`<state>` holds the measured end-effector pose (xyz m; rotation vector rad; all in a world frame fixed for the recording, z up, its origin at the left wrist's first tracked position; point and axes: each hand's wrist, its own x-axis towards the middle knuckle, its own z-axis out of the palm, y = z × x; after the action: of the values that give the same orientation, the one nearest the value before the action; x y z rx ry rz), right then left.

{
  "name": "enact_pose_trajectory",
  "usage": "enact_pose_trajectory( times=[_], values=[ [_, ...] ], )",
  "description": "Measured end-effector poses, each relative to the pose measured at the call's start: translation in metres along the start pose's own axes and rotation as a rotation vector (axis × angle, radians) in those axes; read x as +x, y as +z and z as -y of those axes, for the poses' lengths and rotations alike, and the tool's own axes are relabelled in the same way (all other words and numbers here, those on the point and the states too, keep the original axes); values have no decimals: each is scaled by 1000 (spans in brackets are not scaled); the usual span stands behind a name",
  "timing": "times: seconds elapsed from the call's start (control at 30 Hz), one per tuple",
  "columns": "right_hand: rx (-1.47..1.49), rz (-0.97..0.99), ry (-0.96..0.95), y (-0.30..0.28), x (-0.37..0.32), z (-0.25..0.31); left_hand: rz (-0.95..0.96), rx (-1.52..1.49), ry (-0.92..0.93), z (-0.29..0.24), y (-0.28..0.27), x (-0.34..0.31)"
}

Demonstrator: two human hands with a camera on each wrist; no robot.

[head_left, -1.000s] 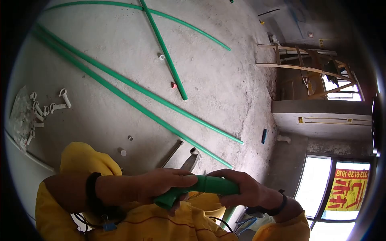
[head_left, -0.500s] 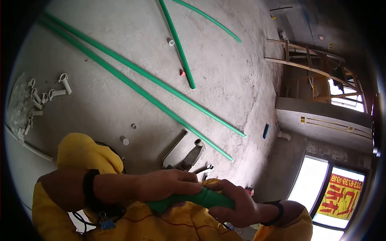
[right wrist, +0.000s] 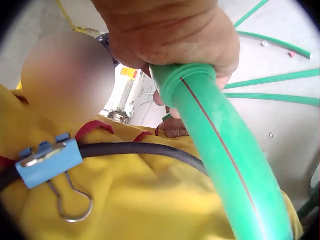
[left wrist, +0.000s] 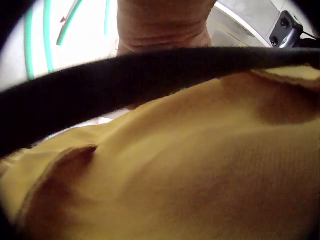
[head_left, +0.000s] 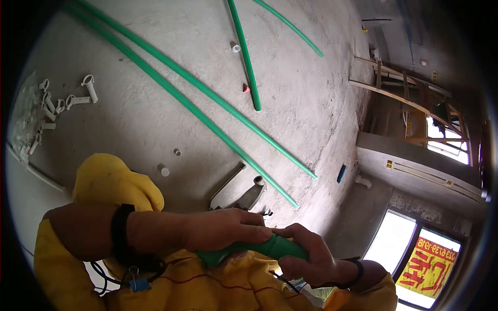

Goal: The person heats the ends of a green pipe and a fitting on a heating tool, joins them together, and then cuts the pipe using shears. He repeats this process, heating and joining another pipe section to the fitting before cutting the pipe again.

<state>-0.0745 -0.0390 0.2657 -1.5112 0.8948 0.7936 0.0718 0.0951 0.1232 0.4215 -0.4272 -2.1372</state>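
Observation:
A short, slightly curved green plastic pipe (head_left: 275, 248) with a raised collar lies between my two hands, in front of a yellow shirt. In the head view one hand (head_left: 223, 228) grips it from the left and the other hand (head_left: 306, 249) from the right, fingers curled round it. The right wrist view shows the right hand (right wrist: 195, 40) wrapped behind the collar, with the red-striped pipe (right wrist: 220, 135) running toward the camera. A dark strap (left wrist: 115, 80) and yellow cloth fill most of the left wrist view; the left hand's wrist (left wrist: 165, 25) shows, its fingers hidden.
Long green pipes (head_left: 192, 106) lie across the concrete floor. Several white plastic fittings (head_left: 78, 100) are at the left, a grey metal tool (head_left: 249, 196) just beyond the hands. A wooden ladder-like frame (head_left: 399, 96) and window (head_left: 391, 238) are right. A blue binder clip (right wrist: 50, 162) hangs on a cable.
The head view has swung, so the near ends of the floor pipes and the floor fittings sit higher. Both hands keep hold of the green pipe and have drawn closer together, covering more of it.

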Motion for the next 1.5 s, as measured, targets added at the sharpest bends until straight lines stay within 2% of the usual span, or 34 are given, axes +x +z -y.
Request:
enact_pose_trajectory(
  times=[0.37,0.67,0.77,0.83,0.93,1.03,1.33,1.37,1.43,1.47,1.5],
  values=[
    [24,23,-42,-4,2,-4,-22,-48,-11,7,3,3],
    [-4,-3,-30,-3,-3,-6,-15,-33,3,12,5,7],
    [26,-9,28,-1,-5,-7,0,-43,-9,12,5,8],
    [-216,-48,-112,0,-4,-8,13,-51,-24,11,5,9],
    [-334,-60,-119,4,-9,2,42,-28,-22,8,4,6],
    [-318,-78,-149,6,-9,-2,39,16,-37,4,6,4],
    [-395,-90,-228,1,-7,-5,117,-106,-101,7,-2,12],
    [-391,-105,-235,-1,-7,-3,136,-98,-105,5,-3,14],
    [-291,-63,-71,-5,-9,-2,157,-67,-117,1,-1,18],
    [-284,-81,-86,-8,-10,-6,156,-95,-72,1,1,19],
    [-96,-66,-128,-12,-7,-14,151,-120,-27,-1,3,20]
  ],
)
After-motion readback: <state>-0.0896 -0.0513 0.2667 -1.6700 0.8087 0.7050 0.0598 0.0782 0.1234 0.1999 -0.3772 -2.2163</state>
